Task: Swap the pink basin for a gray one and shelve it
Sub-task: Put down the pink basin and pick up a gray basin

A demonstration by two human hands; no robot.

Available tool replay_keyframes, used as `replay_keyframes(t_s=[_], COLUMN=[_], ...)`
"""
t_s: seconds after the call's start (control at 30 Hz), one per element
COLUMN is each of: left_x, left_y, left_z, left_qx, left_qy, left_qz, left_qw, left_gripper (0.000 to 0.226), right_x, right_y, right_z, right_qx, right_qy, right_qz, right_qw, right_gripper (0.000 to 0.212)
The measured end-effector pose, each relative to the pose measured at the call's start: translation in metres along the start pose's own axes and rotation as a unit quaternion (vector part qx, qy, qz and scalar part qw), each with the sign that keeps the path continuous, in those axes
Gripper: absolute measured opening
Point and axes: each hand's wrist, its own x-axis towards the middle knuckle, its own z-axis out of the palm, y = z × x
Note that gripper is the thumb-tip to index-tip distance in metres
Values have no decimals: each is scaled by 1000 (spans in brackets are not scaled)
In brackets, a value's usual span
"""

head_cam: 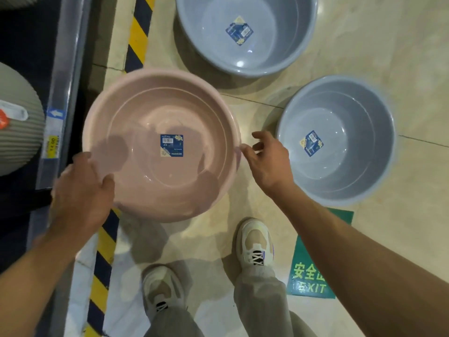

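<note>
A person's shoes (pixel 254 242) stand on a tiled floor (pixel 413 69) beside a green exit sign (pixel 313 276). Above them, the left hand (pixel 82 188) holds the pink basin (pixel 160 144) by its near-left rim, thumb curled over the edge; the right hand (pixel 269 159) is open, fingertips just at the basin's right rim. Beyond, two gray basins sit on the floor, one (pixel 337 139) to the right, another (pixel 245 32) farther off. A shelf edge (pixel 60 105) runs along the left.

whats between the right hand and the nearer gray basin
Head view: only bare floor tile separates the right hand from the nearer gray basin.
</note>
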Motion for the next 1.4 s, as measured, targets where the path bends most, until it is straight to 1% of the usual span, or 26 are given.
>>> replay_keyframes(t_s=[0.03,0.1,0.2,0.3,0.43,0.53,0.63,0.73,0.87,1.0,1.07,1.2,1.33,1.4], left_x=[-3,-9,-25,-47,-84,-107,-114,-111,-94,-63,-45,-6,14,18], left_y=[13,47,112,183,265,313,348,365,362,353,346,335,326,322], left_z=[-9,-25,-41,-50,-45,-33,-13,10,37,68,88,128,159,168], left_qx=[14,5,-41,-68,-41,-3,38,85,151,185,199,193,167,138], left_qy=[0,-16,-76,-120,-137,-156,-188,-181,-190,-187,-181,-184,-212,-223], left_qz=[20,64,126,186,280,313,305,279,252,229,218,178,172,170], left_qw=[1000,998,988,973,949,937,933,939,937,937,938,947,948,950], left_gripper=[53,55,55,50,45,46,52,51,49,48,51,61,52,52], right_x=[-4,-12,-27,-45,-74,-93,-101,-101,-85,-59,-41,0,25,32], right_y=[1,5,18,40,85,126,169,204,235,256,264,279,285,286], right_z=[-13,-44,-97,-152,-221,-256,-276,-283,-275,-249,-230,-190,-158,-149], right_qx=[4,8,20,35,58,47,32,8,-3,-6,-3,-4,11,26], right_qy=[6,18,50,82,126,144,141,122,92,75,72,52,29,27], right_qz=[5,17,53,80,122,159,196,232,251,265,270,278,300,317], right_qw=[1000,1000,997,993,983,976,970,965,964,961,960,959,954,948], right_gripper=[50,48,48,49,53,58,61,64,67,69,72,80,68,63])
